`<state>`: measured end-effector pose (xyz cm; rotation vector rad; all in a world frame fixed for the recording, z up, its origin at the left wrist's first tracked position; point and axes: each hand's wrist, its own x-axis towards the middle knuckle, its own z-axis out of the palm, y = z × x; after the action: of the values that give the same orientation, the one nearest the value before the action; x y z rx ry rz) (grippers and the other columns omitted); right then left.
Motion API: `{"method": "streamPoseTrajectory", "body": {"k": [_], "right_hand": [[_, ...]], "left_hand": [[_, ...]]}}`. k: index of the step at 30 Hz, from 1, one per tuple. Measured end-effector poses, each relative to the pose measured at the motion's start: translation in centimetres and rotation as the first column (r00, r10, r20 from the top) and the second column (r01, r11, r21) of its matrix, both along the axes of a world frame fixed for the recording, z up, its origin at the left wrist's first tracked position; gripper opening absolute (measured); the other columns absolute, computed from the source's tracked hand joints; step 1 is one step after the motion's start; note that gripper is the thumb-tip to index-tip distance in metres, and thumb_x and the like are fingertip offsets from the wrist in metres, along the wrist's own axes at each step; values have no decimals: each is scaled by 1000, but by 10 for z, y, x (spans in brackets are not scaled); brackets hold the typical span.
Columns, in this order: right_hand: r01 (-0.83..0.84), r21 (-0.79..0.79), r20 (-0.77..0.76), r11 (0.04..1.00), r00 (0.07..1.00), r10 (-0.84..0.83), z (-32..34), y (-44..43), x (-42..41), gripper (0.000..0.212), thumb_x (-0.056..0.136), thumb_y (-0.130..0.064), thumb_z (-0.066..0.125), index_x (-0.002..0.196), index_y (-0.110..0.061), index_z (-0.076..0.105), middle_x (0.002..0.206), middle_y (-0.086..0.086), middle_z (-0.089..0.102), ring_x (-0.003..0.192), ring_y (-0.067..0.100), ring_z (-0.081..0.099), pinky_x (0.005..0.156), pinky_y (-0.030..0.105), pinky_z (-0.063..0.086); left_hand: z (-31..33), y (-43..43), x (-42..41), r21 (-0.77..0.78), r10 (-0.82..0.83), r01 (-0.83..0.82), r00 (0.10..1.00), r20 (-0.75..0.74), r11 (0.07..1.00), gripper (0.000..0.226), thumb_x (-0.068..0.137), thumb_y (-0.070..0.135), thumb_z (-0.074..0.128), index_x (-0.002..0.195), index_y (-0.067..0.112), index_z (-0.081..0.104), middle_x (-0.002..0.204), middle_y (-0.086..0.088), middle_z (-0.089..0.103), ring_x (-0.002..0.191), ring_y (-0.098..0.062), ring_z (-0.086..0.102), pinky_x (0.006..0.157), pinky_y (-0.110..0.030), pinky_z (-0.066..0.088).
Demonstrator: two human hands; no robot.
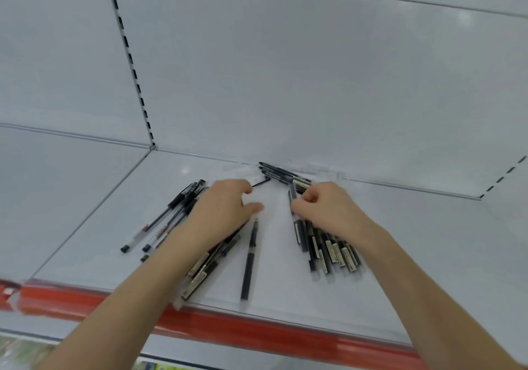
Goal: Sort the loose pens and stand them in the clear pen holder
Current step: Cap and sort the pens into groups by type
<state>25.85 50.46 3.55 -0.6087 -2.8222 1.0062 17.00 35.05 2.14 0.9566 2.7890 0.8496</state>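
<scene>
Loose pens (331,251) are lying in several groups on a white shelf (414,241), and one lone pen (249,258) is lying by itself in the middle, its length running from the shelf's red front strip (257,332) toward the back wall.

Just right of the lone pen, the largest bundle of dark, labelled pens is fanning out under the right hand (325,208). That hand's thumb and curled fingers (310,196) are pinching a gripped pen (298,226) at the bundle's near edge, beside the lone pen's far end.

Just left of the lone pen, a second bundle (200,272) is lying slantwise, partly hidden under the left forearm. The left hand (223,206) is hovering or resting just left of the lone pen's far end, fingers curled downward and thumb sticking out toward the right hand; whether they are holding anything cannot be told. A small bent black piece (261,183) is lying just beyond those fingertips.

Farther left of the lone pen, a few clear-barrelled pens with black caps (168,221) are lying apart from the rest. Beyond the lone pen, against the back wall, a short cluster of dark pens (281,174) is lying on its side, with a faint clear shape (328,173) beside it that is too blurred to identify.
</scene>
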Motion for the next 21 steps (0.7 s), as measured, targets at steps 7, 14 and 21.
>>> {"method": "streamPoseTrajectory", "body": {"k": [7, 14, 21], "right_hand": [[70, -207, -105, 976, 990, -93, 7, 11, 27, 11, 84, -18, 56, 77, -11, 57, 61, 5, 64, 44, 9, 55, 45, 22, 47], [63, -241, -117, 968, 989, -94, 2, 15, 36, 8, 85, -19, 57, 78, -18, 56, 62, -2, 62, 48, 4, 57, 49, 20, 47], [35, -293, -224, 955, 969, -104, 15, 2, 42, 6, 86, -15, 56, 80, -16, 59, 74, 8, 70, 50, 8, 52, 51, 26, 47]], "left_hand": [[-4, 28, -71, -102, 19, -36, 986, -164, 994, 29, 91, 15, 53, 116, 4, 59, 118, -17, 57, 111, -32, 52, 92, -34, 39], [-13, 45, -81, -226, -63, 36, 992, -114, 974, 21, 87, 15, 56, 103, 3, 64, 112, -15, 61, 104, -31, 56, 89, -37, 46], [18, 25, -38, 409, -130, 23, 963, 235, 912, 11, 90, 8, 52, 96, 10, 62, 76, -5, 64, 70, -15, 59, 62, -17, 47]]}}
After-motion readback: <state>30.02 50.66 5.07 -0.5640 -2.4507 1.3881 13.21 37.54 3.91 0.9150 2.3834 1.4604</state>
